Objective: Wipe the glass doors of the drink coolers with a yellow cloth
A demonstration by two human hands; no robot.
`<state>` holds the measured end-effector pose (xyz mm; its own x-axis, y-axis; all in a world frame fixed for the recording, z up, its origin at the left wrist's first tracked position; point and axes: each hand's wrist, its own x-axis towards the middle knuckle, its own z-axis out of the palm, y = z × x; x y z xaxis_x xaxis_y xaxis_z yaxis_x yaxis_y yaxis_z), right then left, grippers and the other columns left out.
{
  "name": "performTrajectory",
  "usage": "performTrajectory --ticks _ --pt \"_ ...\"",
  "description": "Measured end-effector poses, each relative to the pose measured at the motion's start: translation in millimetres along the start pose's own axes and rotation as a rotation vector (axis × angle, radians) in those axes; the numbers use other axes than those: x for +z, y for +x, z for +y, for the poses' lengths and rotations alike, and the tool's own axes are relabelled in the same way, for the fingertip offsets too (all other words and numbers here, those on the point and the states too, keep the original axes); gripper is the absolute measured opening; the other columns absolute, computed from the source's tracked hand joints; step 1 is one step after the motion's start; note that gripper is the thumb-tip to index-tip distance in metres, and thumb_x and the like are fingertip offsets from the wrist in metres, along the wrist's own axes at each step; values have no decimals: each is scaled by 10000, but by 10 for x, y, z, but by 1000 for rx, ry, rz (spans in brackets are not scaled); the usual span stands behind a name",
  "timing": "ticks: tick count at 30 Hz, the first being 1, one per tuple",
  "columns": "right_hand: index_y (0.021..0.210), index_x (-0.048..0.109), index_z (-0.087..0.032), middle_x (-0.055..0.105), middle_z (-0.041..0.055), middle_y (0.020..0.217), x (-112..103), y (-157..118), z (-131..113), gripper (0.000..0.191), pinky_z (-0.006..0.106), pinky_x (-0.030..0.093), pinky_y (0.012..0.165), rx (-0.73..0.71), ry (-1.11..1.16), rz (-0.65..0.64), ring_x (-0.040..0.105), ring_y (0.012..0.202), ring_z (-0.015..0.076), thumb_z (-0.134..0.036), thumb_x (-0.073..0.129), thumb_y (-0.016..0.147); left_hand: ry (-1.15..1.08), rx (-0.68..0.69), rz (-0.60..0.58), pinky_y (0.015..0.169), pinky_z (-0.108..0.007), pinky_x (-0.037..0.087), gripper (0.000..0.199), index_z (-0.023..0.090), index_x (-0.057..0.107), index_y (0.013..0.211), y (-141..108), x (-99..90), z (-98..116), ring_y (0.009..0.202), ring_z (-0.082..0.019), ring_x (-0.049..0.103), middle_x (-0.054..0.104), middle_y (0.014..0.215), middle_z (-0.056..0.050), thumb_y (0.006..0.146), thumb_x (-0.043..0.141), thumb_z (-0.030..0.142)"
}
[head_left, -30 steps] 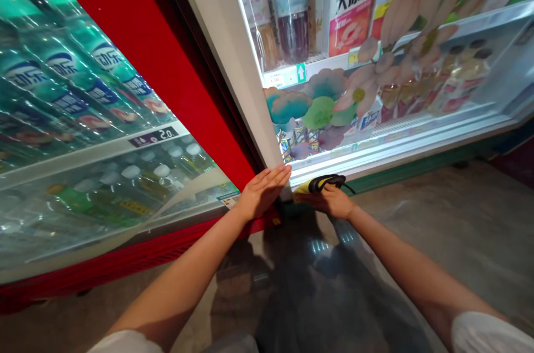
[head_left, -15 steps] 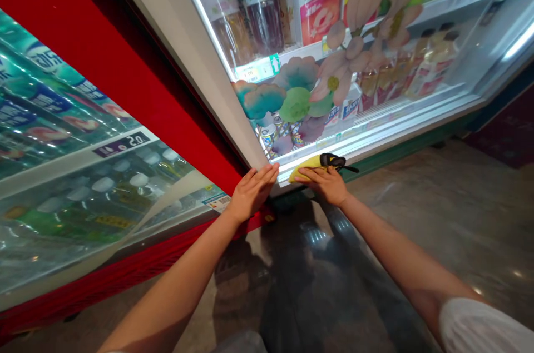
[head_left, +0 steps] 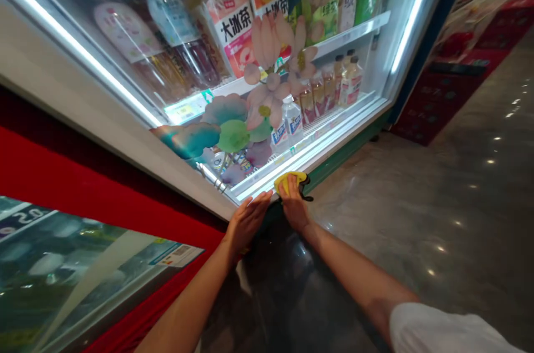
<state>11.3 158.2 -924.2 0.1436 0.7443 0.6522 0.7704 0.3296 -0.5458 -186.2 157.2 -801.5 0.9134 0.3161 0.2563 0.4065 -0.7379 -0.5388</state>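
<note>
A yellow cloth (head_left: 287,179) with a dark edge lies against the bottom frame of a lit glass-door cooler (head_left: 337,133). My right hand (head_left: 295,205) presses on the cloth, its fingers over the yellow side. Just to the left, my left hand (head_left: 249,221) rests flat at the lower corner of the cooler's frame, fingers stretched out and holding nothing. Flower decals (head_left: 233,135) cover part of the glass above both hands.
Bottles and cartons stand on shelves behind the glass. A red cooler (head_left: 104,186) with a price label adjoins on the left. Dark red boxes (head_left: 434,97) stand at the right, beyond the shiny floor (head_left: 400,214).
The view has turned to the right and tilted. The cloth under my right hand now shows less of its dark side, and that hand's fingers point more upward.
</note>
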Motion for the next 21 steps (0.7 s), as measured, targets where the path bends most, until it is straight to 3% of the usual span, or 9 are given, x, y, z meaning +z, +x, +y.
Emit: performTrajectory --ticks 3,6,9,15,18,21 --pt "1618 320 -237 82 94 1745 41 59 36 834 616 311 1251 29 44 -1 89 1597 342 39 422 837 -78 -10 43 1322 -389 204 723 156 195 1643 87 71 30 1513 -170 346 429 1602 -62 955 319 -31" --pt "1668 80 -250 -42 83 1749 -88 269 206 922 633 253 1265 150 63 90 -21 1598 322 23 385 843 -175 -13 90 1310 -390 233 712 158 144 1651 151 118 51 1497 -178 376 445 1585 -99 985 336 -4" --pt "1651 -113 -261 -114 76 1742 -157 367 242 977 602 237 1281 290 116 184 -33 1602 300 9 375 849 -245 -3 130 1292 -379 276 679 169 165 1649 210 175 76 1473 -177 417 453 1576 -106 1009 343 27" --pt "1665 -36 -259 -110 24 1744 -129 351 176 896 531 212 1298 363 185 182 11 1610 252 -33 337 882 -239 -47 158 1279 -356 309 719 153 84 1653 351 315 149 1437 -178 459 453 1568 -108 992 310 -15" --pt "1667 -22 -229 -66 40 1749 -159 485 303 917 548 159 1305 419 168 279 4 1611 245 -26 349 853 -238 -57 185 1276 -356 317 732 155 70 1653 377 364 163 1444 -179 451 447 1575 -107 989 316 -26" --pt "1663 -54 -209 -14 73 1749 -42 612 326 955 588 162 1294 494 149 392 22 1612 252 -16 351 820 -217 -32 244 1291 -340 275 713 137 95 1649 367 415 158 1468 -171 419 451 1580 -98 992 321 -20"
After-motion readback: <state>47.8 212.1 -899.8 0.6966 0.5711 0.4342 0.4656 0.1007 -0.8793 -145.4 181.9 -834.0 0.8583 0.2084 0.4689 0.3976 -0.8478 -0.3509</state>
